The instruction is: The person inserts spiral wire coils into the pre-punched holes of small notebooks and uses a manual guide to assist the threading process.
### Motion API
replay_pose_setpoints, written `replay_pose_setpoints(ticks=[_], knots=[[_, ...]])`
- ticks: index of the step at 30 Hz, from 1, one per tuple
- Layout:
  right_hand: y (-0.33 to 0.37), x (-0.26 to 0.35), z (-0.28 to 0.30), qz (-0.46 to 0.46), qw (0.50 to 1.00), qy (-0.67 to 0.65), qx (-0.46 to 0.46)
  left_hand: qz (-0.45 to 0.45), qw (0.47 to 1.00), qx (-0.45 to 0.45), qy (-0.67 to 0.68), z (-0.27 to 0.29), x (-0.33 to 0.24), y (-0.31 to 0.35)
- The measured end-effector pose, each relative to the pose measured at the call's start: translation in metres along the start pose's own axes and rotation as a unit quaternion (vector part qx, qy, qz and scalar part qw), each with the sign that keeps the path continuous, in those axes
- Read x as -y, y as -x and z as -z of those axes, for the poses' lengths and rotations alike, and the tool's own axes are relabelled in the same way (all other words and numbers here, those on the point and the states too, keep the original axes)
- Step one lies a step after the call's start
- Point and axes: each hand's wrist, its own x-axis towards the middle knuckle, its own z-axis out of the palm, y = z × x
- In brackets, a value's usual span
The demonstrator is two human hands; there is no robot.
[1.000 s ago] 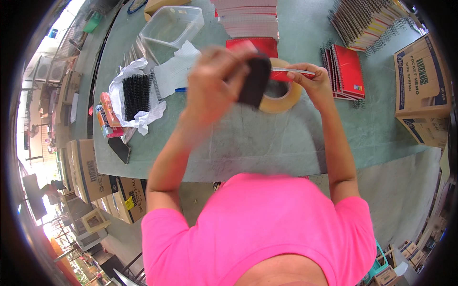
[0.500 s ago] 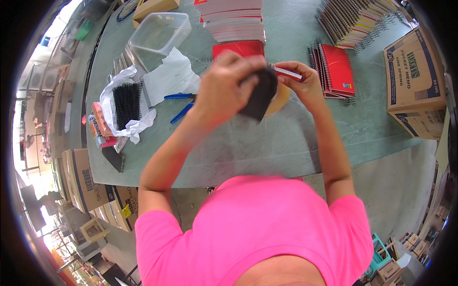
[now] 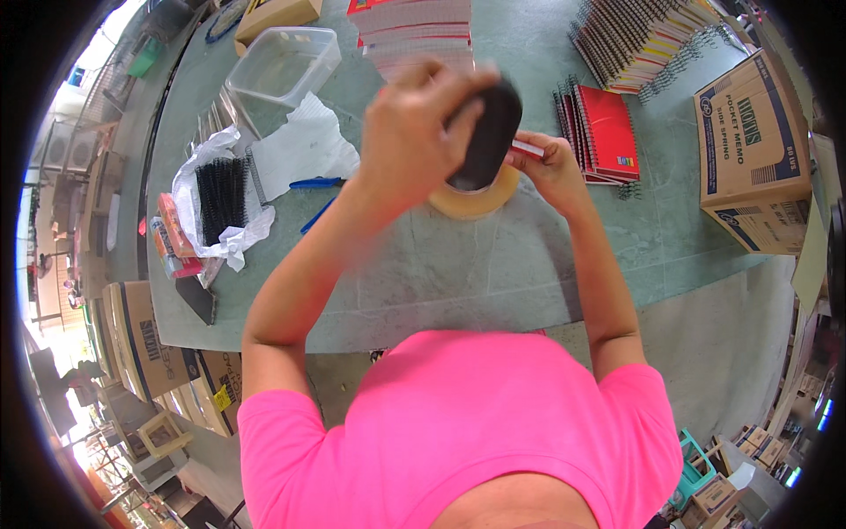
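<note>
Pinches a black piece (image 3: 495, 128) in the left fingers (image 3: 454, 91) and a red booklet (image 3: 529, 148) in the right fingers (image 3: 553, 150), over a tape roll (image 3: 478, 204).

A grey-green surface (image 3: 423, 309) is carrying several things. A yellowish tape roll (image 3: 474, 204) is resting near the middle, with a red-and-white stack (image 3: 419, 40) standing beyond. On the left, a clear box (image 3: 284, 63), a torn white sheet (image 3: 304, 145), a blue-handled tool (image 3: 315, 183) and crumpled paper (image 3: 256, 229) are lying; on the right, red spiral notebooks (image 3: 611, 130) are lying beside a larger spiral-bound pile (image 3: 630, 44).
</note>
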Motion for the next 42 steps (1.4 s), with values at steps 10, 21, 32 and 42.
replay_pose_setpoints(ticks=[10, 21, 32, 42], knots=[[0.001, -0.002, 0.009, 0.013, 0.997, 0.072, 0.018, 0.031, 0.990, 0.115, 0.080, -0.024, -0.027, 0.054], [0.007, 0.009, 0.003, 0.059, 0.998, 0.008, 0.026, 0.078, 0.932, 0.329, 0.128, -0.027, -0.040, 0.089], [0.015, -0.002, -0.002, 0.107, 0.989, 0.058, -0.080, -0.012, 0.977, 0.181, -0.111, -0.020, -0.003, 0.013], [0.027, -0.005, 0.007, 0.148, 0.924, 0.308, -0.170, -0.034, 0.982, 0.178, -0.044, -0.035, -0.004, 0.008]])
